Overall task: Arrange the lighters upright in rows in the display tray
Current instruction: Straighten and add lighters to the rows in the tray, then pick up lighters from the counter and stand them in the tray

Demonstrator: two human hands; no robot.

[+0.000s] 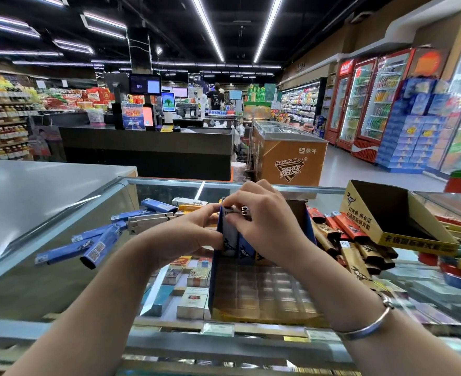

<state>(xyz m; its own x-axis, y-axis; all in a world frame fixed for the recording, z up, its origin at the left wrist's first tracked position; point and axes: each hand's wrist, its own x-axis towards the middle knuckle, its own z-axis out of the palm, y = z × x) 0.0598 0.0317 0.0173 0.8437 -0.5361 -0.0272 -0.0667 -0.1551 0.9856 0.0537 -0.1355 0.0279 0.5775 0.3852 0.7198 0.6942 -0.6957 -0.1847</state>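
A blue-walled display tray [213, 280] with a clear gridded insert stands on the glass counter. A few lighters stand upright in its far row. My left hand [188, 234] pinches a white lighter [229, 234] at the tray's far left corner. My right hand [264, 223] grips the top of the same lighter from above. Several blue and grey lighters [99, 245] lie loose on the glass to the left. Red, brown and tan lighters [345, 240] lie piled to the right of the tray.
A yellow and black carton [402, 234], open, sits at the right beside more loose lighters. Cigarette packs [194, 297] show under the glass. A grey counter top [34, 185] lies at the left. Shop aisles and fridges fill the background.
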